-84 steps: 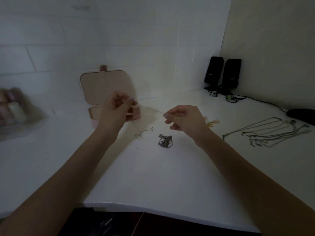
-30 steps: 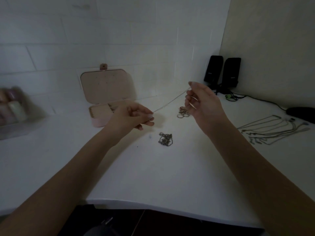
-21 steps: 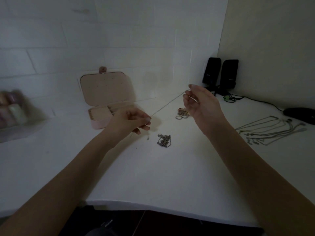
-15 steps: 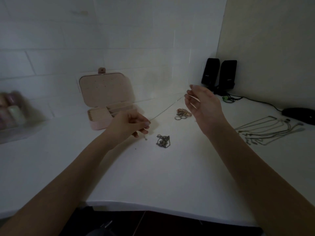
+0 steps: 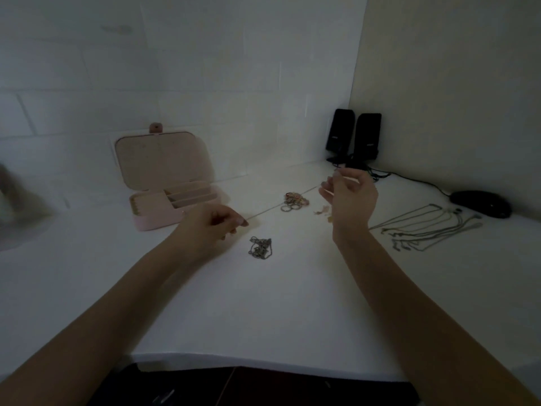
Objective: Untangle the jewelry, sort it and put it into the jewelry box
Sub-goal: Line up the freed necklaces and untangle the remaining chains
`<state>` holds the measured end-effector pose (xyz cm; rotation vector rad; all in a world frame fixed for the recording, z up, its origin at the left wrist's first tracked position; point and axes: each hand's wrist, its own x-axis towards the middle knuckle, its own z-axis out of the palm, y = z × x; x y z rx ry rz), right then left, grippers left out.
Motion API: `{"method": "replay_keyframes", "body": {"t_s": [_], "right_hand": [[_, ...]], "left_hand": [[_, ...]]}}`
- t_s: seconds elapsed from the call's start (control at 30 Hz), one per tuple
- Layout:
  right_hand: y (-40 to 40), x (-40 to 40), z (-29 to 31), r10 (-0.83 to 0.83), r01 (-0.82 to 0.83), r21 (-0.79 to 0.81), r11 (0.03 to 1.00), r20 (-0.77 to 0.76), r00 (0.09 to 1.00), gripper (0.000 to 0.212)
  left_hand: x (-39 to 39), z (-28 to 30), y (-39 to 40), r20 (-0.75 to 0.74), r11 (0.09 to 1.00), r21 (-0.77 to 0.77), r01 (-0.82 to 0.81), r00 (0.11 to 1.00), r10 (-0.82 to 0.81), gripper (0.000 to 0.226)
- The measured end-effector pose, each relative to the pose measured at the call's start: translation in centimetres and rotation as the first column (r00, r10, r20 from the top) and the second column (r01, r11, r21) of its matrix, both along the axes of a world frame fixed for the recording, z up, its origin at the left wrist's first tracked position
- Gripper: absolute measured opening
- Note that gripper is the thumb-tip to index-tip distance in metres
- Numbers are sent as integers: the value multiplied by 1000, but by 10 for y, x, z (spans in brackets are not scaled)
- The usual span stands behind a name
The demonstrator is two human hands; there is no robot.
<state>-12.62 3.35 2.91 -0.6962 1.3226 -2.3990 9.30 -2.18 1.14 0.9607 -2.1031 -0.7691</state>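
A person's left hand [image 5: 215, 222] and right hand [image 5: 349, 197] stretch a thin chain [image 5: 281, 204] taut above a white counter [image 5: 263, 312], each hand pinching one end between curled fingertips. Held this way the chain shows its whole length, a sign that it is free of knots and ready to be laid down. Below its middle, just ahead of the left hand's pinch, lies a dark tangle [image 5: 260, 247] not yet undone. Beyond the line, near the right hand, sits a heap of rings [image 5: 294, 200]. Past the right wrist, well apart from the tangle, straightened chains [image 5: 424, 231] lie side by side, probably sorted so they cannot knot again. Behind the left hand the pink box [image 5: 172, 203] stands with its lid up and its compartments bare, awaiting the sorted pieces.
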Motion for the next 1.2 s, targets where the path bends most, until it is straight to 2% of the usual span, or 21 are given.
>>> {"method": "replay_keyframes", "body": {"t_s": [0.1,0.2,0.3,0.4,0.47,0.53,0.73,0.8,0.87,0.97,1.03,1.2], "right_hand": [[19,-22,0,-122,121,-10,993,-105,987,5],[53,-61,4,-210,226,26,974,-284,936,7],[90,-107,3,-296,359,74,931,-424,856,19],[125,-158,-4,-343,526,168,834,-588,732,10],[144,-188,-10,-317,599,223,769,-680,661,6],[157,-214,-17,-254,626,287,725,-734,630,6],[157,-267,-40,-48,662,492,565,-782,622,5],[149,-277,-42,21,686,530,499,-799,601,5],[141,-283,-43,96,724,544,424,-822,561,8],[133,-285,-45,196,765,533,363,-846,496,12],[132,-288,-45,205,766,540,348,-841,500,15],[132,-280,-44,184,809,515,283,-857,482,31]], "left_hand": [[-16,3,10,23,993,-119,13,1000,-10,11],[-45,8,25,46,966,-245,83,996,-74,11],[-90,16,48,41,905,-390,168,985,-165,9],[-143,19,76,133,853,-452,262,965,-226,11],[-177,15,92,223,831,-479,281,955,-194,18],[-208,11,107,380,787,-518,334,915,-137,24],[-252,2,136,715,697,-434,571,689,-120,23],[-254,-4,136,724,682,-431,591,678,-130,23],[-255,-11,132,624,644,-526,556,766,-152,16],[-256,-13,132,648,645,-526,554,752,-118,38],[-257,-14,136,661,645,-559,521,749,-33,41],[-255,-10,144,599,646,-590,485,799,-52,28]]}}
